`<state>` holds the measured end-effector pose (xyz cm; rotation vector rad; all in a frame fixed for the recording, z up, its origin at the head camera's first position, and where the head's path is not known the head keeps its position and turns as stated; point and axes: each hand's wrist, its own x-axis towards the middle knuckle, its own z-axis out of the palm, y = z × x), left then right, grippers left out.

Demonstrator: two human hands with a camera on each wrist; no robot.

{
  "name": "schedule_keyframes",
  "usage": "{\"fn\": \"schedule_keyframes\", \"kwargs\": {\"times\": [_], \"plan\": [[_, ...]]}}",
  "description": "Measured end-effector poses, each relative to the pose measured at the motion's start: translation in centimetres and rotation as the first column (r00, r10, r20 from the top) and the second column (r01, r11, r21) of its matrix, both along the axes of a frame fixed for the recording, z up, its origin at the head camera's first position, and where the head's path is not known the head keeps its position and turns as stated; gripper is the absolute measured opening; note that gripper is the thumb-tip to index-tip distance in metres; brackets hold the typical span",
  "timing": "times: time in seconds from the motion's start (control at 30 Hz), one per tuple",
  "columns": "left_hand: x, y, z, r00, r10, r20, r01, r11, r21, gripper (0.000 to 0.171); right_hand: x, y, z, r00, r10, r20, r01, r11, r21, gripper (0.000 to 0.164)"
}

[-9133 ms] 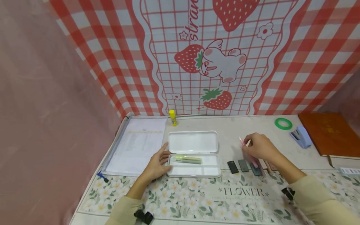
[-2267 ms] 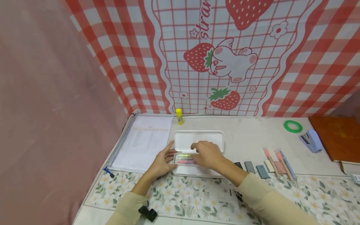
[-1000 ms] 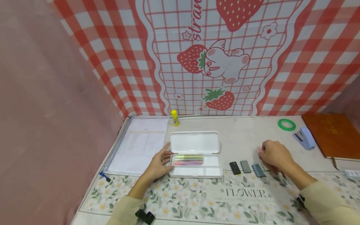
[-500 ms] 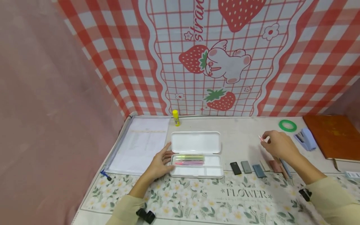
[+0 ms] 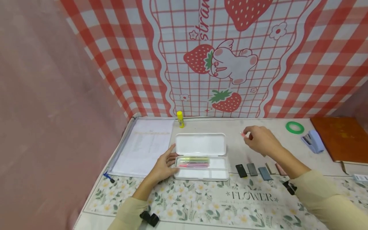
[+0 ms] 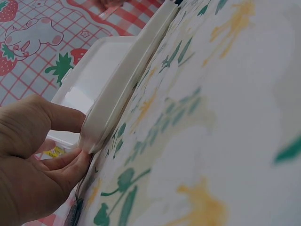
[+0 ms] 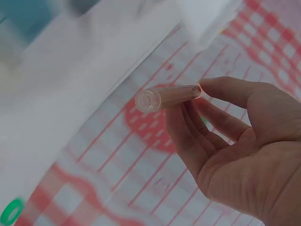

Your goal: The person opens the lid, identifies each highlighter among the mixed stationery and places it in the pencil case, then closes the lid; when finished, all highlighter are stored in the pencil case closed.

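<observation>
An open white pencil case [image 5: 218, 174] lies on the table, its lid tilted back. Yellow-green pens [image 5: 195, 159] and pinkish pens [image 5: 194, 165] lie in its back compartment. My left hand [image 5: 161, 164] grips the case's left end; the left wrist view shows thumb and fingers pinching the white case wall [image 6: 110, 106]. Raised over the table right of the case, my right hand [image 5: 262, 140] pinches a slim pen [image 7: 171, 97] with a clear end, brownish body and orange-pink tip. Only the tip shows in the head view.
Small flat blocks, black [image 5: 241, 171], grey [image 5: 252, 169], blue [image 5: 265, 173], cream and pink, form a row on the right. A lavender stapler [image 5: 313, 141], green tape roll [image 5: 294, 127] and brown notebook [image 5: 339, 137] lie beyond. A glue stick [image 5: 180, 119] stands behind the case; papers [image 5: 146, 147] lie left.
Pinkish pens have joined the yellow-green ones in the case. My right hand took a pen from beside the blocks and has moved left with it. My left hand stays at the case.
</observation>
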<state>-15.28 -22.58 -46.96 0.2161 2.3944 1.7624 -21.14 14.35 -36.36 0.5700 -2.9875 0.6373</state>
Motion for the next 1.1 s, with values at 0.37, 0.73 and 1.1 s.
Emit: {"fn": "schedule_keyframes", "kwargs": {"times": [0.37, 0.73, 1.1], "plan": [[-0.3, 0.3, -0.1, 1.0, -0.015, 0.014, 0.015, 1.0, 0.021, 0.103, -0.1, -9.4, -0.8, 0.965, 0.251, -0.072, -0.251, 0.968, 0.008, 0.022], [-0.4, 0.3, -0.1, 1.0, -0.007, 0.001, 0.007, 1.0, -0.019, 0.1, 0.3, -11.9, -3.5, 0.921, 0.389, 0.004, -0.389, 0.921, 0.023, 0.019], [-0.2, -0.2, -0.1, 1.0, 0.004, 0.016, -0.004, 1.0, -0.01, 0.1, 0.6, -12.5, -6.1, 0.9, 0.429, -0.082, -0.408, 0.892, 0.195, 0.009]]}}
